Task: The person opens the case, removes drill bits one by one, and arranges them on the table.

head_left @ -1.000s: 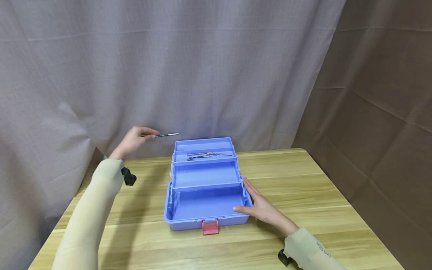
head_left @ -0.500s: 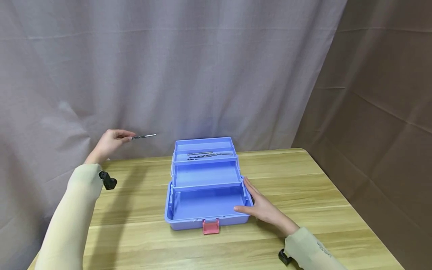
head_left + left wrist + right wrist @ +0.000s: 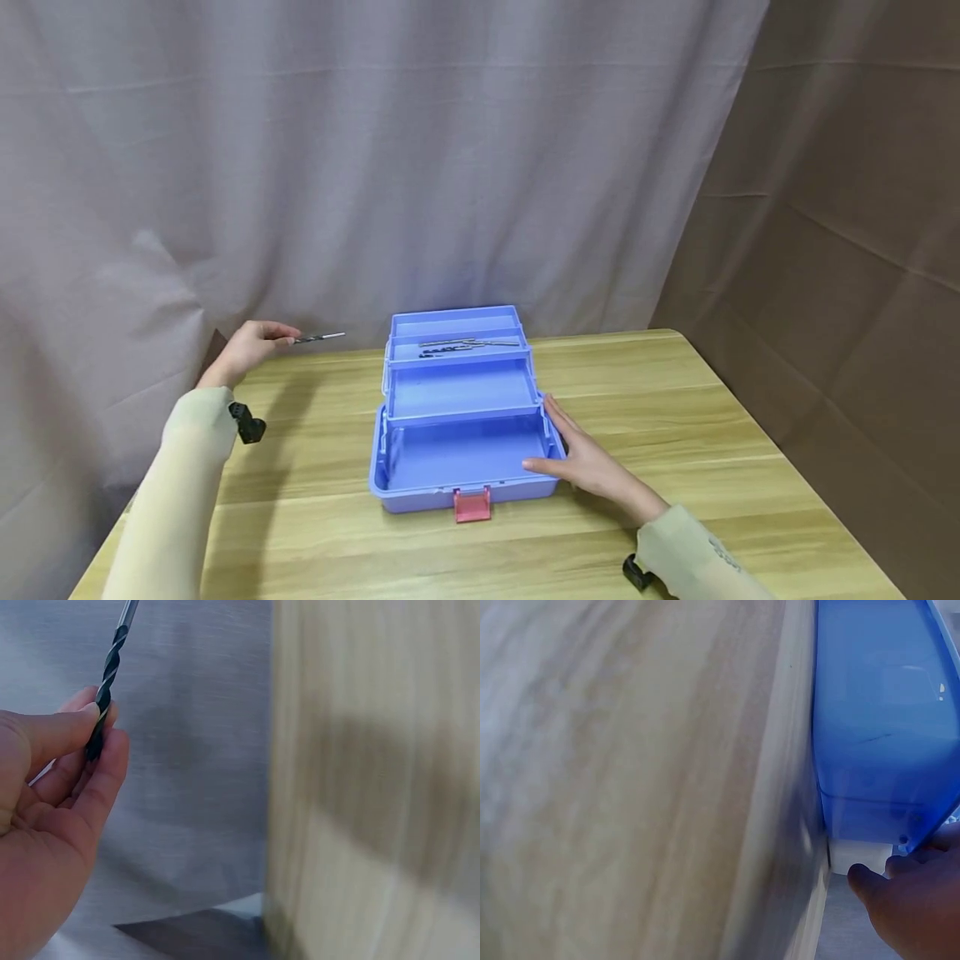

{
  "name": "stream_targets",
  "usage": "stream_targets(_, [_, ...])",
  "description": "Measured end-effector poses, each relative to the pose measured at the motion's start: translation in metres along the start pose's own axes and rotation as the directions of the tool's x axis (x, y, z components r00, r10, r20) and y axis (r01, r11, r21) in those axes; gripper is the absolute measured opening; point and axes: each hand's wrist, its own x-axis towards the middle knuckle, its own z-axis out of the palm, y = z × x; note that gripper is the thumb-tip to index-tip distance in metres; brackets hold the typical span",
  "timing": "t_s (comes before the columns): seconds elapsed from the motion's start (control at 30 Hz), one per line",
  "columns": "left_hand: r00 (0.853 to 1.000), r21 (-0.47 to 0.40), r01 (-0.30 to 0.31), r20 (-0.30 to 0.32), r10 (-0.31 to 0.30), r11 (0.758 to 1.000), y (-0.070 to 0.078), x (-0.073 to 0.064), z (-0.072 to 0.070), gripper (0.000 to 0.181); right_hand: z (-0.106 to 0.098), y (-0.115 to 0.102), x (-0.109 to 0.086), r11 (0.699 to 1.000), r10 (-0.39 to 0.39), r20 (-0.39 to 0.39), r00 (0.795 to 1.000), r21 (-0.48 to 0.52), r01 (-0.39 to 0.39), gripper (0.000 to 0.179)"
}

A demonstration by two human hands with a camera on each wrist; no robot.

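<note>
My left hand [image 3: 253, 348] pinches a drill bit [image 3: 318, 337] between thumb and fingers, left of the toolbox above the table's back edge. Close up in the left wrist view, the bit [image 3: 111, 667] has dark spiral flutes and a bright shank pointing away from the hand. The blue plastic toolbox [image 3: 420, 500] stands unfolded, its stepped trays raised at the back. Several drill bits [image 3: 447, 348] lie in one upper tray. My right hand [image 3: 592, 465] rests on the toolbox's right front corner, thumb across the rim, fingers extended along the side.
A pink latch [image 3: 472, 506] hangs at the toolbox's front. The wooden table [image 3: 675, 417] extends around it. A grey curtain [image 3: 465, 167] hangs behind the table, and a brown one [image 3: 840, 275] covers the right side.
My left hand has moved left, away from the toolbox, with the drill bit, then dropped lower toward the table's back edge. The right hand has stayed on the toolbox.
</note>
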Motion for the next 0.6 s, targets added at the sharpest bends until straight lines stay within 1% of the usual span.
stream_targets(0.17, [0.999,-0.047,-0.027,0.034,0.029,0.998,-0.016,-0.002,0.013,0.031,-0.001,-0.001,0.000,1.000,0.003,0.001,1.000,0.006,-0.003,0.114])
stream_targets(0.3, [0.997,-0.077,-0.016,0.069,0.022,0.997,-0.025,-0.004,0.024,0.031,-0.002,-0.001,-0.001,1.000,-0.001,0.002,1.000,0.020,0.001,0.114])
stream_targets(0.4, [0.996,-0.080,-0.012,0.089,0.019,0.997,-0.031,-0.006,0.031,0.030,-0.001,-0.001,-0.001,1.000,-0.005,0.006,1.000,0.017,0.004,0.114])
stream_targets(0.6, [0.995,-0.074,-0.034,0.094,0.041,0.997,-0.039,-0.009,0.040,0.026,0.001,-0.001,-0.001,1.000,-0.001,0.006,1.000,0.019,0.000,0.114])
